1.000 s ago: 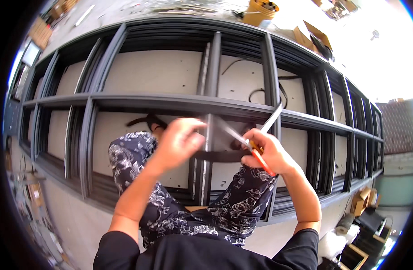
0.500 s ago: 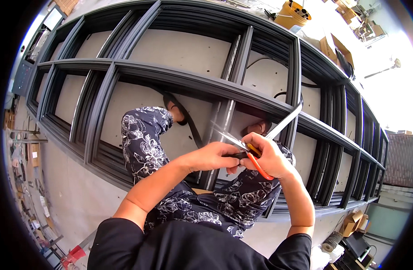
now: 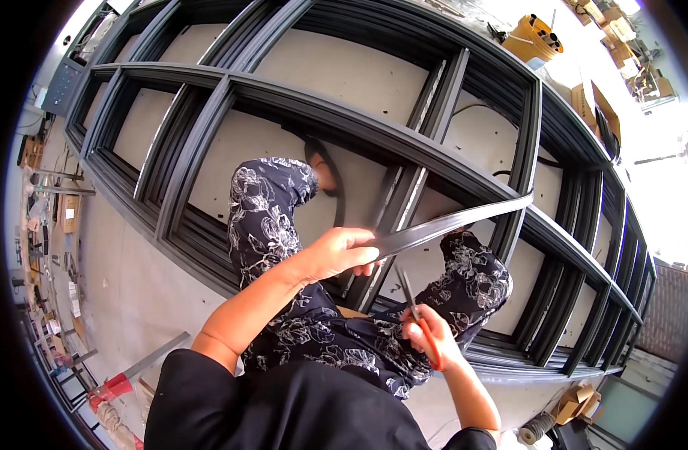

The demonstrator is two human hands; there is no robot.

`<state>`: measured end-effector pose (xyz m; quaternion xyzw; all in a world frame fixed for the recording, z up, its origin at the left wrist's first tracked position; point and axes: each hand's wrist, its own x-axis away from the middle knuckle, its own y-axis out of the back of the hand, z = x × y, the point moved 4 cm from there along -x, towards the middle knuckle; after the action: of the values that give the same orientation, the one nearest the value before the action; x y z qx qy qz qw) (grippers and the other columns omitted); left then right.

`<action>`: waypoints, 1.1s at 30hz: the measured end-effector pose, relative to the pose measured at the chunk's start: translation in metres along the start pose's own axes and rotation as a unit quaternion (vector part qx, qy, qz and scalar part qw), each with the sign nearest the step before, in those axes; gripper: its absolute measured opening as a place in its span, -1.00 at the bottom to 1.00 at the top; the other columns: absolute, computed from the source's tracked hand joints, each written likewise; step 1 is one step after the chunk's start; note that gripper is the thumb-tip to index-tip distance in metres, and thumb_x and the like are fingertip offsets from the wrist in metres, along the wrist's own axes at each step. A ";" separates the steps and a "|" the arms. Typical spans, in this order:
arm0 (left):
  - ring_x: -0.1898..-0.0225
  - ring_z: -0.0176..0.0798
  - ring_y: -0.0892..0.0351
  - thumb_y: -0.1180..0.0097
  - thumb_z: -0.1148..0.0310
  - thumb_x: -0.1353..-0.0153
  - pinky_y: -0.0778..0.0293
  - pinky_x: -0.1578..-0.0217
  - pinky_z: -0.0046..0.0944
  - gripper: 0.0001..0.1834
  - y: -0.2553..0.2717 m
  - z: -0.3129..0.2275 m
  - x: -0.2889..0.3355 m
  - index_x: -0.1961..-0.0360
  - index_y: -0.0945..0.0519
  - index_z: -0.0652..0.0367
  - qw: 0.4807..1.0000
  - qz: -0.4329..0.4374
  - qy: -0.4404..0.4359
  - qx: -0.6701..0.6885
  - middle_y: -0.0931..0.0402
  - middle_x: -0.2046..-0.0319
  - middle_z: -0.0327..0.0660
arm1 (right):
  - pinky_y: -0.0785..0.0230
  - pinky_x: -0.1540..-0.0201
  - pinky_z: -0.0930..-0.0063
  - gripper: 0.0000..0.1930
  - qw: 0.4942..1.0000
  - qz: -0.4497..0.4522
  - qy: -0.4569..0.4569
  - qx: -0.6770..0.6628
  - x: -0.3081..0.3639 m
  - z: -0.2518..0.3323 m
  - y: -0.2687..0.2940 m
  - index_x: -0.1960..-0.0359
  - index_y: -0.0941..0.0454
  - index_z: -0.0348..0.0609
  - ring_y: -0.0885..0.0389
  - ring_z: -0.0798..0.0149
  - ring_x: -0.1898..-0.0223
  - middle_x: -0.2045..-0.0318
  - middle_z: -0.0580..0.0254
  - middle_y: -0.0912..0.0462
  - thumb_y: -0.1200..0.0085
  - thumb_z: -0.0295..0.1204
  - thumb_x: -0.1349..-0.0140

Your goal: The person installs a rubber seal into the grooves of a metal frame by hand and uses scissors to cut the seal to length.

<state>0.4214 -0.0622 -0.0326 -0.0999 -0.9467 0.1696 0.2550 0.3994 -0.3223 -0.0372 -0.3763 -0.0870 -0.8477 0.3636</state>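
My left hand pinches the end of a flat black rubber strip between thumb and fingers. From there the strip runs right, stretched over the dark frame and bending down at a crossbar. Lower and to the right, my right hand is closed round scissors with red-orange handles. Their blades point up and away, apart from the strip. Both hands are above a stack of dark grey metal window frames, and my legs in floral trousers stand within its openings.
Beyond the frames are a yellow bucket holding dark tubes and an open cardboard box. Cluttered shelving lines the left side. A red-ended metal bar lies at lower left, and another cardboard box at lower right.
My hands have moved apart: the right has drawn down with the scissors, away from the strip. The left still holds the strip's end, which now shows stretched out to the right. The view has shifted.
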 end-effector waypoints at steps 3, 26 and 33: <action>0.40 -0.49 -0.51 -0.07 0.24 -0.32 -0.39 0.32 -0.48 -0.74 0.002 0.004 0.006 0.24 -0.61 0.26 1.000 0.001 -0.001 -0.007 -0.59 0.46 -0.30 | -0.31 0.06 0.52 -0.61 0.997 0.041 0.016 -0.058 -0.011 -0.003 -0.024 0.05 -0.44 -0.21 -0.40 0.45 0.23 0.32 0.38 -0.47 -0.18 -0.18 -0.28; 0.36 -0.43 -0.53 -0.02 0.28 -0.37 -0.42 0.28 -0.42 -0.76 0.003 0.036 0.006 0.30 -0.58 0.26 0.997 0.047 0.066 -0.017 -0.57 0.42 -0.28 | -0.34 0.28 0.55 -0.66 0.989 -0.077 0.114 0.053 -0.035 0.012 -0.049 0.23 -0.53 -0.25 -0.39 0.47 0.43 0.53 0.34 -0.48 -0.24 -0.19 -0.23; 0.29 -0.33 -0.58 0.04 0.31 -0.39 -0.48 0.18 -0.36 -0.70 0.010 0.040 0.003 -0.01 -0.42 0.30 0.994 0.081 0.073 0.006 -0.59 0.33 -0.16 | -0.35 0.32 0.53 -0.68 0.989 -0.088 0.093 0.066 -0.033 0.002 -0.048 0.26 -0.54 -0.26 -0.39 0.47 0.45 0.55 0.32 -0.51 -0.25 -0.22 -0.22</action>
<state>0.3991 -0.0631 -0.0671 -0.1870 -0.9132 0.1880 0.3094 0.3826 -0.2691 -0.0531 -0.2614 -0.1416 -0.9002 0.3183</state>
